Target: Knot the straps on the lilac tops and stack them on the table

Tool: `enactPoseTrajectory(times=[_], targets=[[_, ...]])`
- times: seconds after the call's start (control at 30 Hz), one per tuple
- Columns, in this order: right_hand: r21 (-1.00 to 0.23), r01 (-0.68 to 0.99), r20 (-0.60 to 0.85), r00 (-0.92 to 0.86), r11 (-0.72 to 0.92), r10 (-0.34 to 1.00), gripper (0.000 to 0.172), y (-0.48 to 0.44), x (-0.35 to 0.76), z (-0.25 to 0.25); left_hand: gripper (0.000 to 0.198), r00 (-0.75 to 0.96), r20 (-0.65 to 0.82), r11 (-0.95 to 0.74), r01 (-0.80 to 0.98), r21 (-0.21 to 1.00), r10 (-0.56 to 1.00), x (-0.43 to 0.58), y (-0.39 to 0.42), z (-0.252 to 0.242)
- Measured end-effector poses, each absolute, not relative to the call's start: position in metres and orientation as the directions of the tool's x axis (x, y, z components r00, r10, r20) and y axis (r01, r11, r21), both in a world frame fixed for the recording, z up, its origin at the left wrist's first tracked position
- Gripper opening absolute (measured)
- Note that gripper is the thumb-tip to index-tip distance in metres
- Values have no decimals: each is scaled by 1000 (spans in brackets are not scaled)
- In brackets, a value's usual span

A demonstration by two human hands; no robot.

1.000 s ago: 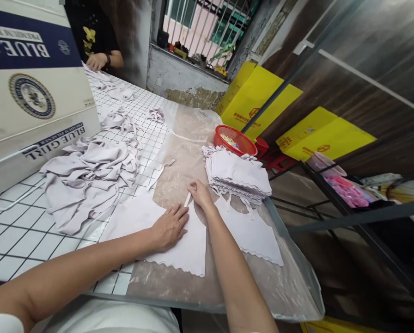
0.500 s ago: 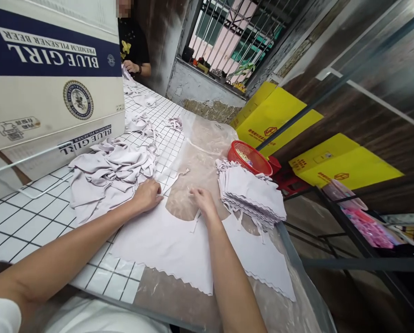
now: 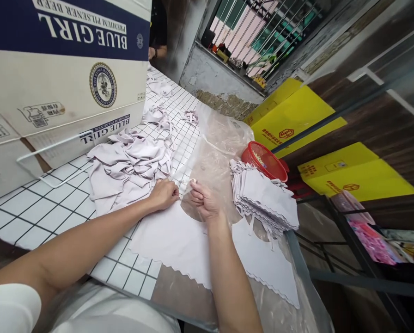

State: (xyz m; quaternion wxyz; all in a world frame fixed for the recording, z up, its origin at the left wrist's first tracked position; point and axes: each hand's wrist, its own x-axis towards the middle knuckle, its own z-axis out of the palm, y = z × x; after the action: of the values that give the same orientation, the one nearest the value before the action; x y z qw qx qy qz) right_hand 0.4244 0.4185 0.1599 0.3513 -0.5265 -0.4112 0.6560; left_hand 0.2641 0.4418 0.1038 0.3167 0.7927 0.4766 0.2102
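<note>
Right hand (image 3: 204, 200) moved nearer left hand (image 3: 164, 194); carton (image 3: 64, 81) reads upside-down "BLUE GIRL"

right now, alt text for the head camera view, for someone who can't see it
A person's left hand and right hand are close together at the far edge of a pale garment piece lying on a grid-patterned table. To the left are a fabric pile and a large carton; to the right, a fabric stack and red basket.

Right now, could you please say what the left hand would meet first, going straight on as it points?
The left hand would probably meet the bare, curled right hand first, though depth is unclear.
</note>
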Motion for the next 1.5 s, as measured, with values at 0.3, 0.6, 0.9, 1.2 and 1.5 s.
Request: enactPoseTrajectory(times=[0.3,0.6,0.9,1.2,1.5], targets=[[-984,92,-176,-359,-153,917,63,330,506,156,13,490,24,-331,550,767,871,257,451,98],[-982,185,20,-64,32,998,62,366,479,150,13,481,25,-305,514,802,876,254,451,102],[-791,568,-306,-44,-228,951,40,397,410,133,15,456,-3,-261,515,817,890,254,449,104],[-876,435,-395,-393,-210,830,39,336,446,182,13,423,-47,-196,512,836,905,257,452,102],[-953,244,-294,-623,-177,725,31,305,469,188,13,394,-67,-168,531,831,917,257,452,99]])
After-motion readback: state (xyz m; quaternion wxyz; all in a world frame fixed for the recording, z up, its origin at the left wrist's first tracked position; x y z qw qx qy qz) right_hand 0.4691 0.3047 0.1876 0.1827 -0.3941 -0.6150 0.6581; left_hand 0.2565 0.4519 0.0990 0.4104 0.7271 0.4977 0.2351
